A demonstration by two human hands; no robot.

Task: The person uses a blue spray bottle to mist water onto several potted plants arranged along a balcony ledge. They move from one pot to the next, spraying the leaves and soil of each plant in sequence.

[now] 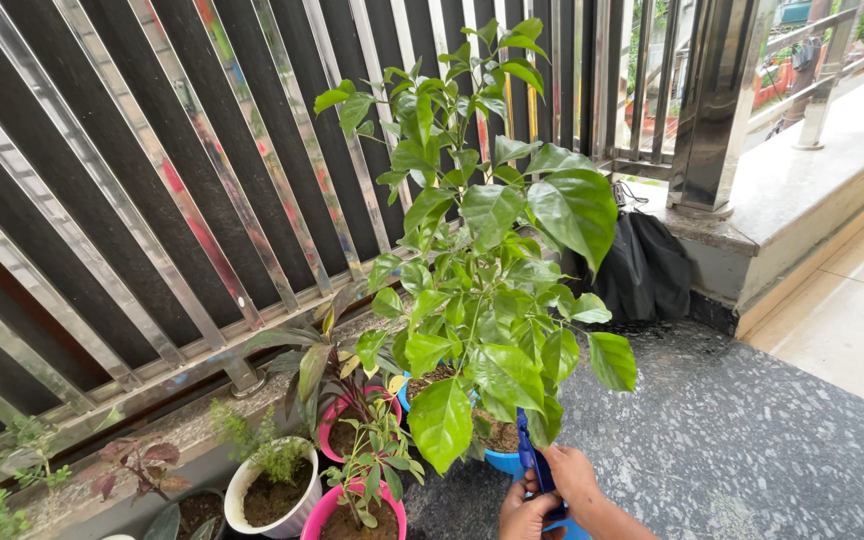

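A tall leafy plant (482,250) fills the middle of the view, rising from a blue pot (502,462) at about 6 o'clock. Its leaves are broad, glossy and pointed, bright green with pale veins; the biggest ones hang at 3 o'clock and 6 o'clock of the crown, while the top shoots at 12 o'clock carry smaller, narrower leaves. Thin green stems branch upward from dark, crumbly soil.

At the bottom edge, both hands meet just right of the blue pot's rim. The right hand (574,478) is wrapped around a blue-handled tool (534,462), probably pruning shears, whose dark blue tip points up toward the lower leaves. The left hand (524,512) sits just below and against it, fingers curled at the tool's lower part; whether it truly grips the handle cannot be told, as the frame cuts it off.

At 7 to 8 o'clock stand more pots: two smooth pink pots (337,510), the nearer with a small green seedling, the farther with long strap-like leaves, and a round white pot (252,490) with feathery foliage. A reddish-leaved plant (137,465) grows at 8 o'clock.

Behind runs a railing (152,200) of slanted, polished steel bars over dark slats. The floor (732,440) is speckled grey-black granite, wet-looking. A crumpled black bag (642,265) leans at 3 o'clock against a stone step.
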